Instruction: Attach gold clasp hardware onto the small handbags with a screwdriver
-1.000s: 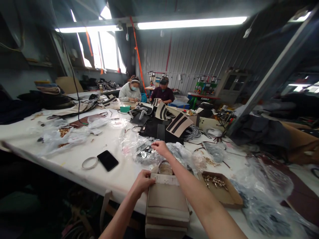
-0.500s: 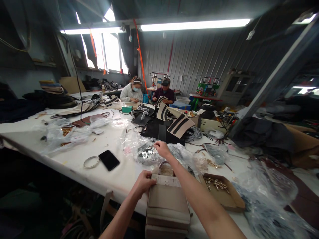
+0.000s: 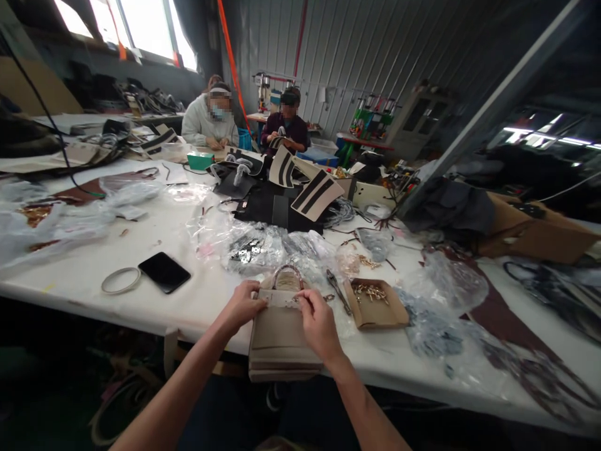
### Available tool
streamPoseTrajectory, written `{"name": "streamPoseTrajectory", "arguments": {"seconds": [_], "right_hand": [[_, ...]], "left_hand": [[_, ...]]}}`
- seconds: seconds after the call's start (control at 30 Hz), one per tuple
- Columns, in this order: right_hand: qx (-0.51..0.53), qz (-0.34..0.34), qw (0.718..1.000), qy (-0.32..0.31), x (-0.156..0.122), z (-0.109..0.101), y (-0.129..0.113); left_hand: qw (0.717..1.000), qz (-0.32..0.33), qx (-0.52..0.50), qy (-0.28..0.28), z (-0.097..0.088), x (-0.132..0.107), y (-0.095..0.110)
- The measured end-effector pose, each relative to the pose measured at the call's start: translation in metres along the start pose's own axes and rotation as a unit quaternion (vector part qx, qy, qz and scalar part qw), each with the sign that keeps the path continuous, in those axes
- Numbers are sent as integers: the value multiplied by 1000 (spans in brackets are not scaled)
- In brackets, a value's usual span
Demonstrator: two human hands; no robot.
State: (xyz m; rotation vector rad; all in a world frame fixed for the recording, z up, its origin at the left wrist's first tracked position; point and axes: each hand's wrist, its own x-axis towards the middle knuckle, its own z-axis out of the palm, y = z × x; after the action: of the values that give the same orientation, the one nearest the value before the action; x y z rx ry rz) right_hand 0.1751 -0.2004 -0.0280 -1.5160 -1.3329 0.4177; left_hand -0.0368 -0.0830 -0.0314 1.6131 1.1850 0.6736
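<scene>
A beige handbag [image 3: 280, 341] stands at the near edge of the white table [image 3: 211, 300], its curved handle rising behind the top flap. My left hand [image 3: 243, 305] grips the left end of the bag's top edge, fingers closed. My right hand [image 3: 318, 321] pinches the right part of that same edge, where a small metal piece shows between the fingers. A clear bag of small metal fittings [image 3: 253, 249] lies just beyond the handbag.
A cardboard tray of gold clasps [image 3: 375, 304] and pliers [image 3: 339, 291] lie right of the handbag. A black phone [image 3: 164, 272] and a tape ring [image 3: 121, 280] lie left. Striped bag panels [image 3: 312, 194] pile mid-table. Two people work at the far end.
My right hand has drawn back from the plastic bag of fittings to the handbag's top edge. The view has tilted down and nearer the table. My left hand stays on the bag.
</scene>
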Motion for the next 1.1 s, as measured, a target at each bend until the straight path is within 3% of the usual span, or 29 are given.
{"name": "streamPoseTrajectory", "arguments": {"seconds": [0.2,0.27,0.4,0.6,0.7,0.87,1.1], "right_hand": [[20,-30,998,45,-12,15,10],[23,-33,998,46,-12,16,9],[19,-28,999,39,-9,16,8],[39,-22,998,34,-5,17,7],[53,-24,998,36,-1,23,12],[72,-35,995,54,5,29,18],[95,19,994,49,9,24,20]], "left_hand": [[996,60,63,-37,-10,0,17],[993,65,64,-80,-16,-2,28],[980,-45,9,-191,-24,3,39],[933,-157,-102,-308,-25,26,23],[921,-162,-118,-335,-17,41,15],[915,-164,-163,-331,0,59,9],[887,-180,-185,-382,-4,54,10]]}}
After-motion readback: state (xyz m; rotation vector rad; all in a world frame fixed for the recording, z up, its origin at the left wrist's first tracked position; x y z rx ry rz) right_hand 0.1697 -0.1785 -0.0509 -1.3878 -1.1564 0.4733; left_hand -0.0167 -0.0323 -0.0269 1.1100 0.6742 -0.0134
